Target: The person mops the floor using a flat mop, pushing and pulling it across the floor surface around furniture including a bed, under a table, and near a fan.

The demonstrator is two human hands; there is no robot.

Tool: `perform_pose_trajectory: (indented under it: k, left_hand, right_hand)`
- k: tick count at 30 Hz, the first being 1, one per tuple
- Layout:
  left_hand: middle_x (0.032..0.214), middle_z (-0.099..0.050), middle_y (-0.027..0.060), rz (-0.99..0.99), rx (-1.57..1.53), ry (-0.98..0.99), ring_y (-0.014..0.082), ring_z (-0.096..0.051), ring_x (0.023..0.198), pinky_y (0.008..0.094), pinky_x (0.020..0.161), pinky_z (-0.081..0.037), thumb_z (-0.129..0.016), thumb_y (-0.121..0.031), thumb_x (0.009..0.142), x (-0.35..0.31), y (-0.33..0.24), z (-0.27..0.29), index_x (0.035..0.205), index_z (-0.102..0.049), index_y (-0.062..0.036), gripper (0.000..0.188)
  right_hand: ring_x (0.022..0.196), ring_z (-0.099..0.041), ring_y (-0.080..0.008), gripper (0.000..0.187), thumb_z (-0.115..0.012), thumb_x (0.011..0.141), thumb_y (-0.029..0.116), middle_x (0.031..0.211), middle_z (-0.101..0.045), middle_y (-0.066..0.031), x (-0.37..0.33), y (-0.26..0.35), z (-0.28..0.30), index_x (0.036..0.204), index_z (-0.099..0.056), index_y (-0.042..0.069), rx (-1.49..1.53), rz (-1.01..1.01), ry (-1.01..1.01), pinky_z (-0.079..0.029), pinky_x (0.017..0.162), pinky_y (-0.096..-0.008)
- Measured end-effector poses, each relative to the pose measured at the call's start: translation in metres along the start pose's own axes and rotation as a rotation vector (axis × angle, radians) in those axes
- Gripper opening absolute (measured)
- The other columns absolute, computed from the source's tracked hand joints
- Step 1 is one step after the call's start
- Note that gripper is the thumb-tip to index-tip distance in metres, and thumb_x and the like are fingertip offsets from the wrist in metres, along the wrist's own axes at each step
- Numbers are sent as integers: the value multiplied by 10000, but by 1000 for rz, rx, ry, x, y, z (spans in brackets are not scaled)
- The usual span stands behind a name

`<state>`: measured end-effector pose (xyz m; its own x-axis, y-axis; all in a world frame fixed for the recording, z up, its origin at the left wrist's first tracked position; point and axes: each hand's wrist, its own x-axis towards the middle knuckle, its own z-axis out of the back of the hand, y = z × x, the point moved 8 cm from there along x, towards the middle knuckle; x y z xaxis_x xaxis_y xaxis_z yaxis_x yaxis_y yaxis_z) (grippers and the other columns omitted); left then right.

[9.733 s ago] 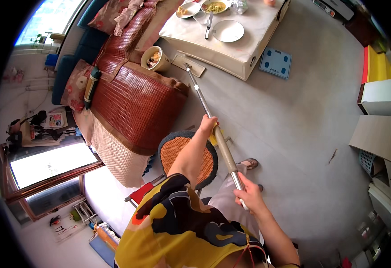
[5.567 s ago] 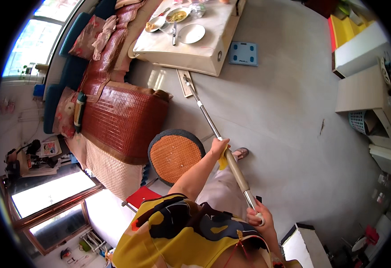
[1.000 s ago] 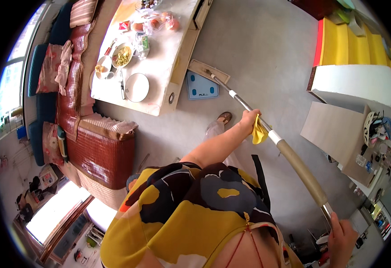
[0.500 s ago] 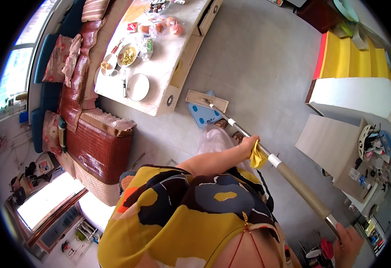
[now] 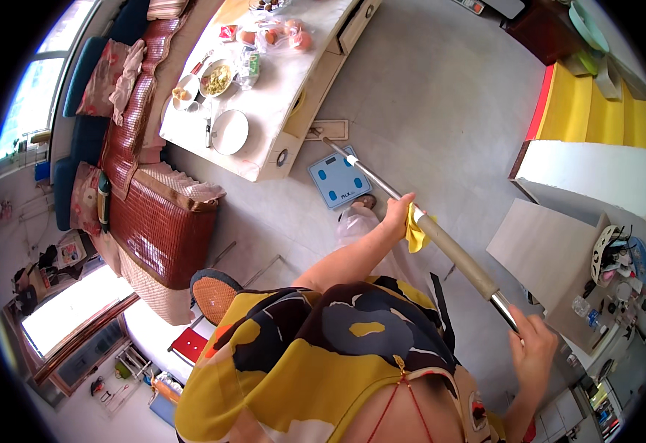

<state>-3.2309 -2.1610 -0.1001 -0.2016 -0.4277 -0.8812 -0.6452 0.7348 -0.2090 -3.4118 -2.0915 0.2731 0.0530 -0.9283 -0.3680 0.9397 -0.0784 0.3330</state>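
Both of my hands are closed around the pole of a long-handled flat mop (image 5: 456, 255). My left hand (image 5: 397, 214) grips the metal shaft at mid-length, with a yellow cloth (image 5: 416, 230) hanging by its palm. Higher up, past the tan sleeve, my right hand (image 5: 533, 347) wraps the bare metal end. The mop's flat rectangular head (image 5: 334, 131) lies on the floor against the side of the table, its left end partly hidden. A light-blue bathroom scale (image 5: 340, 179) lies just nearer than the head, below the shaft, beside my foot.
A long table (image 5: 264, 111) with drawers carries a white plate (image 5: 230, 132), food bowls and bagged fruit. Left stands a reddish-brown covered couch (image 5: 149, 240). A cabinet (image 5: 533, 240) with clutter and a yellow-stepped staircase (image 5: 581, 111) line the right. A round woven stool seat (image 5: 216, 297) is at left.
The mop head has slid left and away, off the scale and up to the table. Both hands moved left with the pole, the right hand also farther forward.
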Motion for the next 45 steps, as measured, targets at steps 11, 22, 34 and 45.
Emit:
perform_pose_trajectory:
  k: [11,22,34,45]
  left_hand:
    - [861,-497,156,-50,692,-159,228,-549,726,357,570,-489,-612,-116,704,46,-24,-32,1010,-365,110,453]
    - [764,-547,160,-145,610,-38,208,-556,664,369,536,-463,-586,-115,709,76,-33,-76,857,-475,90,276]
    - [770,-535,170,302,512,-1,266,-572,654,406,528,-473,-554,-92,742,-55,67,-50,857,-497,125,253]
    - [782,-546,181,312,700,24,289,-583,653,414,529,-477,-553,-91,724,-58,67,-36,844,-508,129,254]
  right_hand:
    - [636,-565,-273,373,-580,702,39,737,-569,-155,-33,-11,-42,1075,-582,37,311,-375,-152,-429,572,-357]
    - [611,-531,-281,378,-566,670,2,698,-544,-151,-14,-1,-12,1046,-592,22,195,-352,-103,-420,571,-360]
    - [722,-592,-187,379,-569,633,-68,838,-625,-132,-133,6,49,1009,-588,-34,248,-911,-131,-456,676,-272]
    - [741,-576,-175,345,-606,651,-32,864,-618,-118,-147,22,28,996,-591,-38,160,-675,-237,-452,652,-282]
